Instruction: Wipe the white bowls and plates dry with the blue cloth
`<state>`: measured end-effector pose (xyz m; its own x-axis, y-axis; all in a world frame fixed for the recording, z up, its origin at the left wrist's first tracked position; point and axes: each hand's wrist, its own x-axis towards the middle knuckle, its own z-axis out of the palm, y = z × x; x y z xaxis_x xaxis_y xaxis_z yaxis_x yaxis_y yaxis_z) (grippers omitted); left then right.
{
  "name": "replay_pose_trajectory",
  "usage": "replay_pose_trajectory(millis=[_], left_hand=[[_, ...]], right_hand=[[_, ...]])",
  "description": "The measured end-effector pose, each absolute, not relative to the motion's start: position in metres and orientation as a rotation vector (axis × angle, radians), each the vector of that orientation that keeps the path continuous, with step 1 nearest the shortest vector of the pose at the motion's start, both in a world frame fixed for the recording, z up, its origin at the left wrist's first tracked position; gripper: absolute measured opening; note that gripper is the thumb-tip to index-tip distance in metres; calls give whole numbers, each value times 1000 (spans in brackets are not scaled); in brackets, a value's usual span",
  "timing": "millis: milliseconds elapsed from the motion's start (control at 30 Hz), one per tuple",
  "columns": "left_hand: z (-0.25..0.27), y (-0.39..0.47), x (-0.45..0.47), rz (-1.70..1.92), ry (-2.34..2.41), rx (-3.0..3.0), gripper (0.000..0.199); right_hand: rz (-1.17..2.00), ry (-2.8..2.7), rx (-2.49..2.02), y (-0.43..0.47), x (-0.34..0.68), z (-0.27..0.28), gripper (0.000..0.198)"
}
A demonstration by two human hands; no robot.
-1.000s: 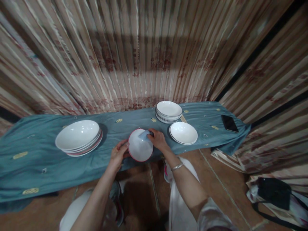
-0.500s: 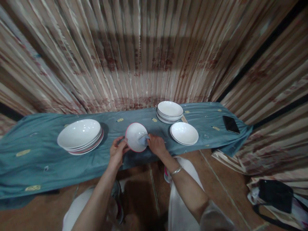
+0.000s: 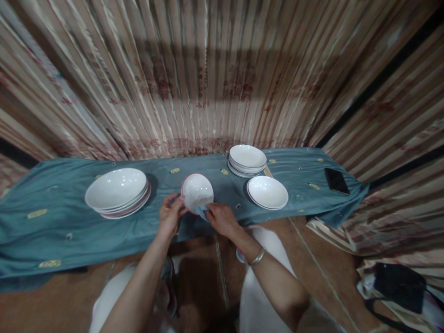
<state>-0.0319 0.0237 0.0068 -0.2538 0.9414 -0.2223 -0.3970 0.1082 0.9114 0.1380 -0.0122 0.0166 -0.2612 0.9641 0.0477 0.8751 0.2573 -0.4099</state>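
A white bowl with a red rim is tilted a little above the middle of the cloth-covered table. My left hand grips its left edge, thumb at the rim and fingers closed on the side. In my right hand is a light blue cloth, bunched and pressed on the bowl's near right rim. The fingertips of that hand are partly hidden by the cloth. On the left stands a stack of large white bowls; some lower ones have red rims.
To the right sit a stack of white plates and a short stack of white bowls. A black phone lies near the right end of the blue-green tablecloth. Curtains hang behind. A black bag rests at lower right.
My right hand has moved the cloth from the bowl's inner right side down to its near rim. The left hand keeps its grip. The view has shifted slightly.
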Motion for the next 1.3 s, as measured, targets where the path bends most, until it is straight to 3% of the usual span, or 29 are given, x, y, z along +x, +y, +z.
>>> replay_pose_trajectory(millis=[433, 700, 933, 1300], left_hand=[[9, 22, -33, 1389, 1212, 758, 62], [8, 20, -27, 1349, 1134, 700, 64], [2, 19, -22, 1324, 1145, 707, 64], [3, 18, -22, 1319, 1117, 666, 61]], right_hand=[[599, -2130, -1388, -5, 117, 21, 24], [722, -1835, -1374, 16, 101, 25, 35], [541, -1736, -1352, 40, 96, 15, 38], [253, -2067, -1624, 36, 113, 2, 47]])
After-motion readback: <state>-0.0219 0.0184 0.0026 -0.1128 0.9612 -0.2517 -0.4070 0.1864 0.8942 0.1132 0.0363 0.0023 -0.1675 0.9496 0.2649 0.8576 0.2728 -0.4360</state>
